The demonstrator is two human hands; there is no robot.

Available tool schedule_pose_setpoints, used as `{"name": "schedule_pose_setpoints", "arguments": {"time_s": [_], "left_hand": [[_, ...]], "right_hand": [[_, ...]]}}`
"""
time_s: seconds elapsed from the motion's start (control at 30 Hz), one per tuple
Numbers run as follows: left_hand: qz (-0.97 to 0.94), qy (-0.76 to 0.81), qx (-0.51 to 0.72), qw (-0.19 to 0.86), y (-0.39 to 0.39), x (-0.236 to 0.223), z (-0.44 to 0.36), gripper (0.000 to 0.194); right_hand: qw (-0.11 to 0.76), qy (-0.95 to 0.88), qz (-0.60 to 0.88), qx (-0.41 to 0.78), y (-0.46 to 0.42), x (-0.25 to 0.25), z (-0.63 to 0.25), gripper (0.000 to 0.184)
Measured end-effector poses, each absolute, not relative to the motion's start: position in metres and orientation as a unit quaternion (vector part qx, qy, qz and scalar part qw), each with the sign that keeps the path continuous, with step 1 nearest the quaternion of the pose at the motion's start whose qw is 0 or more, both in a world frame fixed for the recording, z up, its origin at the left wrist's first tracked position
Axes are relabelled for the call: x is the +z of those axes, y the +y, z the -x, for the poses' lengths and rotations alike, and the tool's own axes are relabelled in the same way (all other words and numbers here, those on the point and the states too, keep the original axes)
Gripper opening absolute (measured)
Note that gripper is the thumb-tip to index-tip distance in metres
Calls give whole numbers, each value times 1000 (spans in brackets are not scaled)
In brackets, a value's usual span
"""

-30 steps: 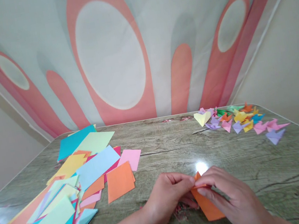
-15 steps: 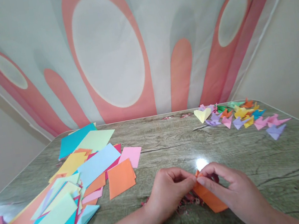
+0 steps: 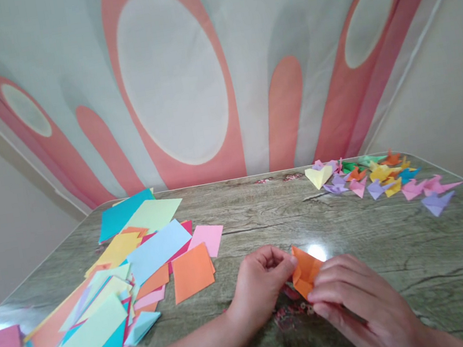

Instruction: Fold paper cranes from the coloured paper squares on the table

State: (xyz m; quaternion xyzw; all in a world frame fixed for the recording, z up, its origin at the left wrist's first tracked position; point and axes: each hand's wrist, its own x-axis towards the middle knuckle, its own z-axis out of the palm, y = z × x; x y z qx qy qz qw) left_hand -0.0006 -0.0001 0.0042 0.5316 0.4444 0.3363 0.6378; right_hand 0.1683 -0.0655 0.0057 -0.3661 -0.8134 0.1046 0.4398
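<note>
A partly folded sheet of orange origami paper (image 3: 305,272) is held up between both hands, just above the wooden table. My left hand (image 3: 260,286) pinches its left edge between thumb and index finger. On the right side of the paper, my right hand (image 3: 361,299) grips the lower right edge with thumb and fingers, covering part of it. Creases and an opened flap show on the paper's face. Below the hands, a reddish patterned patch (image 3: 291,313) on the table is partly hidden.
Loose coloured paper sheets (image 3: 160,249) lie piled on the left, with an orange square (image 3: 193,271) nearest my left hand. Small folded paper figures (image 3: 383,173) are grouped at the back right, a purple one (image 3: 437,203) closest. A patterned curtain (image 3: 172,77) hangs behind the table (image 3: 261,221).
The orange paper has been turned and raised, its folded face now showing. My right hand has shifted from its top tip to the lower right edge. The view has moved slightly.
</note>
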Motion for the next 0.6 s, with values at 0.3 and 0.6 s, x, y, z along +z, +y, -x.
{"name": "schedule_pose_setpoints", "arguments": {"time_s": [0.3, 0.6], "left_hand": [[-565, 388, 281, 671, -7, 4, 5, 20], [-666, 371, 264, 591, -11, 7, 4, 8]], "right_hand": [[403, -686, 567, 213, -60, -5, -176, 15], [357, -683, 576, 272, -62, 0, -171, 15]]}}
